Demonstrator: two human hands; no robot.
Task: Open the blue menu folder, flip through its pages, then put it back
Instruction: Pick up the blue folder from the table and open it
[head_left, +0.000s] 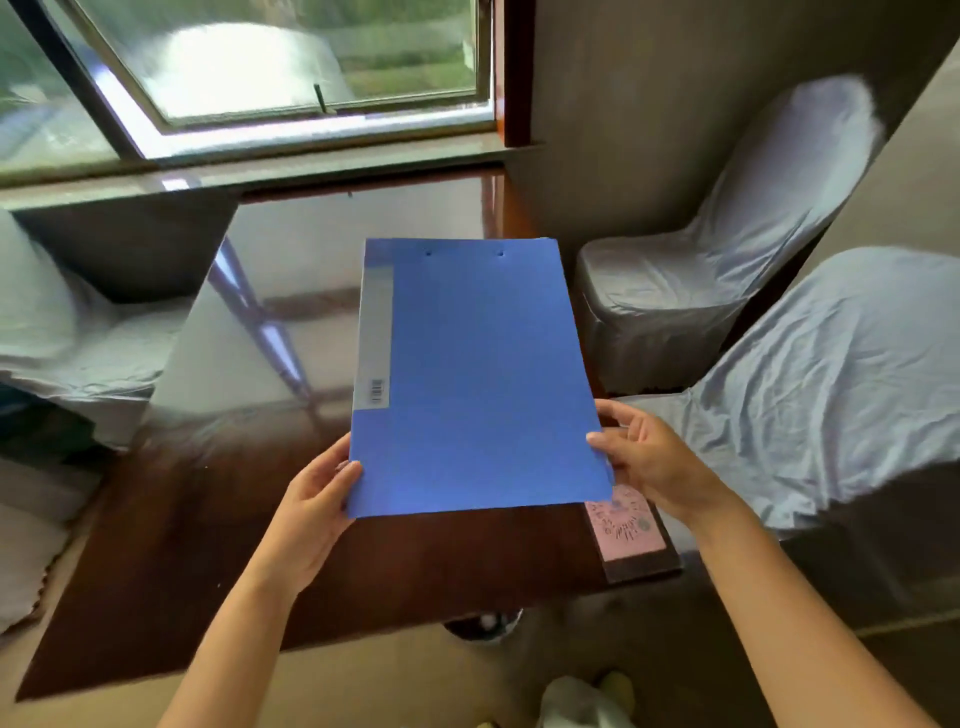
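The blue menu folder (478, 379) is closed and held above the glossy brown table (208, 493), its grey spine strip with a barcode along the left side. My left hand (317, 499) grips its lower left corner, thumb on the cover. At the lower right edge my right hand (644, 457) pinches the folder, thumb on top and fingers underneath. Two small holes show near the folder's far edge.
A pink printed card (626, 530) lies on the table's near right corner, partly under the folder. Chairs in pale covers stand at the right (727, 260), near right (841, 374) and left (62, 338). A window (291, 62) is behind the table.
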